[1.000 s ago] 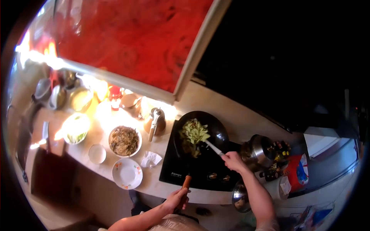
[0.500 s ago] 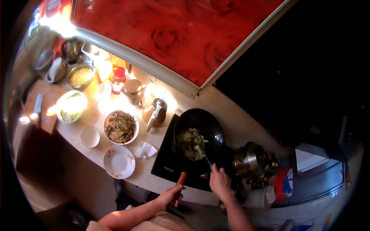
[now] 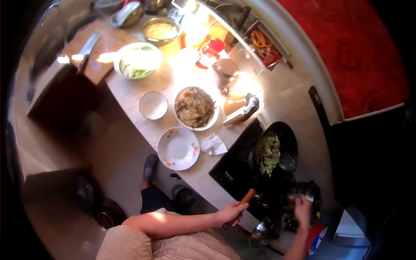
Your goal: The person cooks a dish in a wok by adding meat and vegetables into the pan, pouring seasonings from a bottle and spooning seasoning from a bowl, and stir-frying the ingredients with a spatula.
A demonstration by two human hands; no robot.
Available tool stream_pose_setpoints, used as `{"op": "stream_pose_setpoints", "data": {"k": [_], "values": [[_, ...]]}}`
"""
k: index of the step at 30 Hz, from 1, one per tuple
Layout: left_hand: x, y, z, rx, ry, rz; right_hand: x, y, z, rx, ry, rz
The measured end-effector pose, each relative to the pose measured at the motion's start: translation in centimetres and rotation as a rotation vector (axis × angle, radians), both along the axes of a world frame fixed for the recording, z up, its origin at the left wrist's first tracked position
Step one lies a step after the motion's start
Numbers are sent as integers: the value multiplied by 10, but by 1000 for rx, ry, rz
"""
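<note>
chopped greens (image 3: 268, 155) already in wok (image 3: 289, 143); shredded food (image 3: 195, 106) left of wok, uncombined. left hand (image 3: 232, 212) grips wok handle (image 3: 248, 196); right hand (image 3: 303, 211): can't tell.

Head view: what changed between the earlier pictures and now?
The view has turned left. The right hand has moved right, from the wok toward the metal pot; what it holds is unclear. The left hand still grips the wok handle; the flowered plate stayed put.

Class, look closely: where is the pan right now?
In the head view, the pan is right of centre on the black cooktop, with the left hand holding its brown handle.
</note>
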State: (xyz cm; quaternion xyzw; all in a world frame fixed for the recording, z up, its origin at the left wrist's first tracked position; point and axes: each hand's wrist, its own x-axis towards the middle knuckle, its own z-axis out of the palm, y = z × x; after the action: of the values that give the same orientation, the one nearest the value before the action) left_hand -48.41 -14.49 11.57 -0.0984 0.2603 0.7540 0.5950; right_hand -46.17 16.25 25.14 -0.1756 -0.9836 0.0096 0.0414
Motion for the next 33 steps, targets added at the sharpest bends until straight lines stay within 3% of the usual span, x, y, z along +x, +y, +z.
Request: {"op": "stream_pose_setpoints", "data": {"k": [2, 4, 5, 7, 9, 10, 12, 13, 17, 18, 20, 24, 26, 28, 30, 32, 33], "values": [[1, 0, -1, 13, 6, -2, -21, 7, 36, -383, -317, -426], [1, 3, 0, 9, 12, -8, -49, -4, 38, -634, -427, -640], [0, 3, 0, -4, 16, -12, -57, 14, 22, -748, -513, -654], [-1, 0, 2, 3, 27, -19, -71, 16, -9, -1052, -401, -633], [-3, -2, 0, 2, 27, -24, -82, -19, -13, -931, -306, -547], [-3, -1, -1, -1, 29, -33, -82, -18, -12, -680, -335, -467], [-7, -4, 2, -21, 24, -39, -62, -26, 9, 0, -192, 139], [-7, -4, 2, -38, 43, -46, -62, -57, 41, -10, -316, -56], [-6, -5, 2, -51, 81, -66, -49, -22, 69, 123, -498, -161], [-8, -5, 2, -68, 83, -66, -47, -8, 69, 140, -542, -3], [-7, -6, 1, -52, 77, -54, -62, -5, 70, -367, -827, -423], [-11, -6, 4, -113, 139, -96, -62, 1, -12, -1124, -566, -497], [-9, -7, 4, -111, 152, -99, -64, -13, -32, -1159, -330, -461], [-10, -9, 7, -121, 155, -106, -61, -1, -47, -1145, -296, -427], [-11, -7, 7, -122, 160, -117, -61, -17, -39, -324, -73, 85], [-9, -7, 2, -115, 132, -104, -52, -45, 3, -249, -145, -4], [-9, -7, -1, -119, 139, -116, -47, -59, 26, -67, -235, -6]]}}
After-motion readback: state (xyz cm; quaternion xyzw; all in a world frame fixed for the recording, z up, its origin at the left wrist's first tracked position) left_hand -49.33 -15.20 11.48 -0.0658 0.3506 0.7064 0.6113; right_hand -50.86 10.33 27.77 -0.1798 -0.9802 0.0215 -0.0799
